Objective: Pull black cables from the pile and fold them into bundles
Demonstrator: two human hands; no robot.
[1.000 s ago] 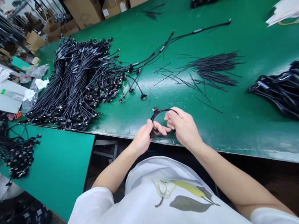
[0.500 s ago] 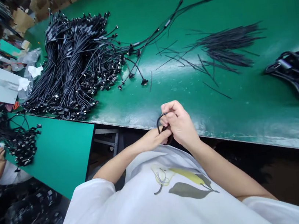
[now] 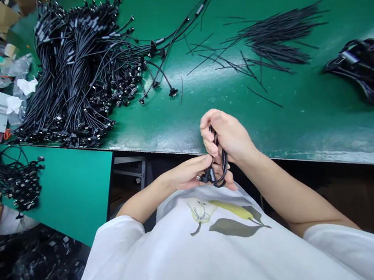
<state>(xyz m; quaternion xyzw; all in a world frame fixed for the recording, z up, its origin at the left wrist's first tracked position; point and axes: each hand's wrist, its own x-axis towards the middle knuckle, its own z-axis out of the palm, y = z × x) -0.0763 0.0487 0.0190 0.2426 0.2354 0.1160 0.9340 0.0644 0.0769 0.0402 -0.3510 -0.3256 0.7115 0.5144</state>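
Green workbench (image 3: pixel 308 113) under heaped black cables (image 3: pixel 74 81), both hands (image 3: pixel 211 160) pinching one looped cable (image 3: pixel 224 165).

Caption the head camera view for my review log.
Left hand and right hand grip a black cable beside a green workbench.

Bright, even light; white glare band across green workbench (image 3: pixel 275 123); edges bowed, wide-angle.
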